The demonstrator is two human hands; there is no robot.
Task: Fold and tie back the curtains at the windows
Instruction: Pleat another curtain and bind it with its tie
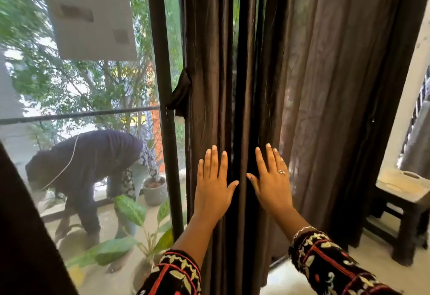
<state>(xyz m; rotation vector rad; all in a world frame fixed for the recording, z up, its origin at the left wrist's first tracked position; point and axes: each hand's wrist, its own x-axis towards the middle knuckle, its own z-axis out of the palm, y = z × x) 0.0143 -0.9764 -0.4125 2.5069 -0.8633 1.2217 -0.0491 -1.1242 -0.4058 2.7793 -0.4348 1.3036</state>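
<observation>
A dark brown curtain (pixel 314 73) hangs in long pleats in front of the window, bunched towards the black window frame (pixel 162 85). A short dark tie-back strap (pixel 180 95) dangles from the curtain's left edge at the frame. My left hand (pixel 213 185) lies flat on the left pleats with straight fingers pointing up. My right hand (pixel 272 183), with a ring on one finger, lies flat on the pleats just to the right. A dark fold runs between the two hands. Neither hand grips the cloth.
Through the mesh window a person (pixel 81 178) bends over on the balcony among potted plants (pixel 153 190). A dark wooden side table (pixel 404 204) with a pale tray stands at the right by the wall. Another dark curtain edge (pixel 21 236) fills the lower left.
</observation>
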